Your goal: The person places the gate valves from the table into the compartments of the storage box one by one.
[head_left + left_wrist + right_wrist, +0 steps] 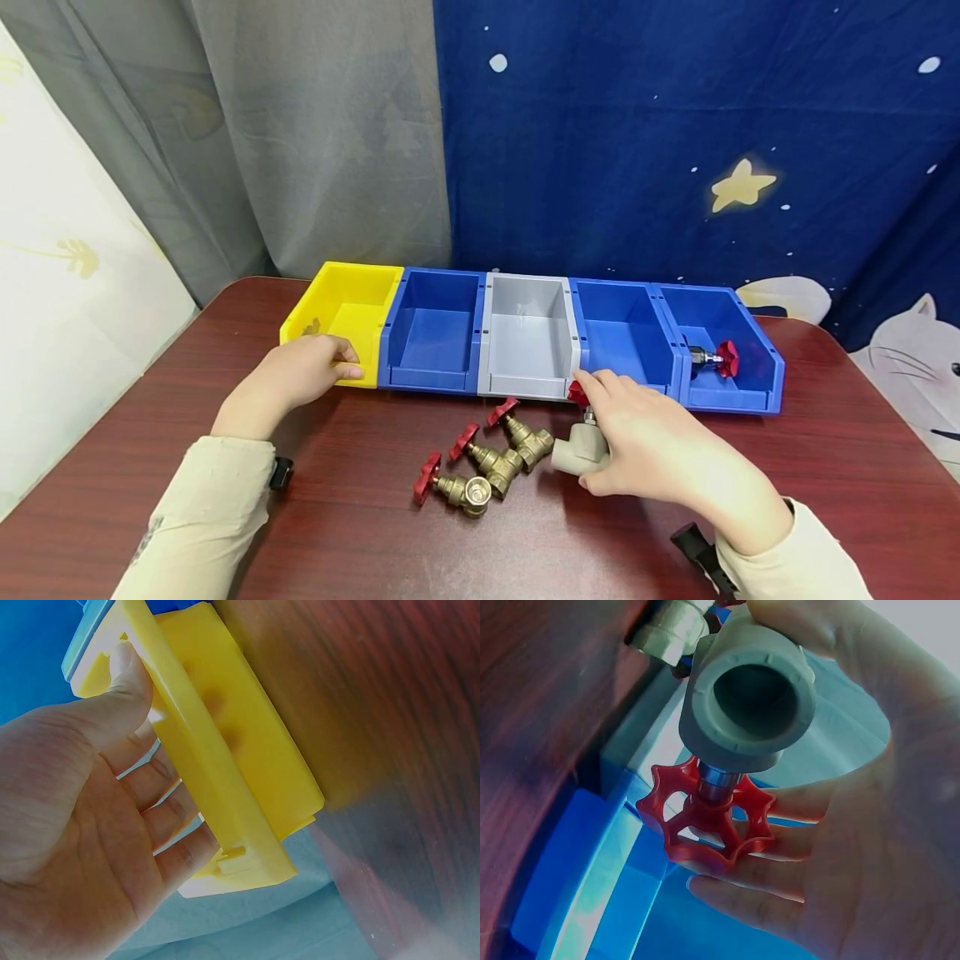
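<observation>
My left hand (311, 367) rests at the front of the yellow bin (352, 279). Its fingers reach behind the front lip, loosely spread, as the left wrist view shows. A small brownish patch in that bin is too blurred to identify. With my right hand (652, 437) I hold a pale grey plastic valve (581, 450), thumb on its body and fingers around its red handwheel (712, 825). In the right wrist view, its round open end (754, 701) faces the camera. Left of it, several brass valves (498, 467) with red handwheels lie on the table.
A row of bins runs along the back: yellow, blue (442, 379), grey (525, 386) and two more blue ones (622, 287). In the rightmost blue bin (738, 402) lies a metal valve with a red handwheel (727, 358). Curtains (600, 150) hang behind the table.
</observation>
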Action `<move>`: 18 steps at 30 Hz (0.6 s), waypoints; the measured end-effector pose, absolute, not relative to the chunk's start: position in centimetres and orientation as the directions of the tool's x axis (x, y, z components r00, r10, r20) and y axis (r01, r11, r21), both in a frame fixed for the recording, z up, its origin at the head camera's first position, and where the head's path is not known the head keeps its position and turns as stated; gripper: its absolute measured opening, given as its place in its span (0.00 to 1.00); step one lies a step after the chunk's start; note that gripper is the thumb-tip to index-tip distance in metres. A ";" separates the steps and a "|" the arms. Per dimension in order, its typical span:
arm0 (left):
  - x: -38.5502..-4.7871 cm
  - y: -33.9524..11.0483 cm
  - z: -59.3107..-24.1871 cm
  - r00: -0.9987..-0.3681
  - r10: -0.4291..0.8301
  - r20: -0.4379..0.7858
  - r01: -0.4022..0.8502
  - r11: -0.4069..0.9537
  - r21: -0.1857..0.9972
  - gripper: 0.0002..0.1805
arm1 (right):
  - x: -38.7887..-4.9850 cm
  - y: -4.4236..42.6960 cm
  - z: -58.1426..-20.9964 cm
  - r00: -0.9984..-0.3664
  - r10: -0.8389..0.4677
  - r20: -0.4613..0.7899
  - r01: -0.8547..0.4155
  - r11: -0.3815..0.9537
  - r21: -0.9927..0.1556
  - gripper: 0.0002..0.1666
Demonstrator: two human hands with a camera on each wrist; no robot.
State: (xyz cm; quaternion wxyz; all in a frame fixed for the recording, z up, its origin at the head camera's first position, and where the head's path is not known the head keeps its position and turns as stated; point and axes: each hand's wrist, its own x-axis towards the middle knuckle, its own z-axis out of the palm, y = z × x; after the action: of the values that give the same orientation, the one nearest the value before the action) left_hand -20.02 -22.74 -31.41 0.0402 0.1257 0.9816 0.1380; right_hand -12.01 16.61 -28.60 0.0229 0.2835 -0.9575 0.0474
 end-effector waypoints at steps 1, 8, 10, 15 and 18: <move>-20.0 -22.7 -31.4 -0.965 0.257 -0.046 0.235 0.931 0.280 0.12 | -12.0 16.7 -28.5 -0.842 -0.535 0.070 -0.540 0.838 -0.084 0.63; -20.0 -22.7 -31.4 -0.965 0.257 -0.052 0.232 0.930 0.286 0.12 | -12.4 17.3 -28.1 -0.841 -0.530 0.108 -0.540 0.836 -0.098 0.64; -20.0 -22.7 -31.4 -0.963 0.265 -0.045 0.242 0.928 0.282 0.11 | -12.7 17.5 -28.1 -0.839 -0.529 0.129 -0.542 0.835 -0.096 0.64; -20.2 -22.8 -31.4 -0.958 0.285 -0.032 0.266 0.926 0.268 0.11 | -13.5 18.3 -28.0 -0.847 -0.507 0.159 -0.526 0.844 -0.105 0.64; -20.2 -22.8 -31.3 -0.957 0.287 -0.036 0.268 0.925 0.269 0.12 | -14.0 18.7 -27.9 -0.843 -0.498 0.204 -0.525 0.844 -0.111 0.57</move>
State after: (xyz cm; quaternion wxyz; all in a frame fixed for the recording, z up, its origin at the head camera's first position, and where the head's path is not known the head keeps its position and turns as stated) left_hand -20.18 -22.83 -31.34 0.0373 0.1415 0.9804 0.1320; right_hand -14.02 18.72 -27.91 0.0841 0.2673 -0.9565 0.0815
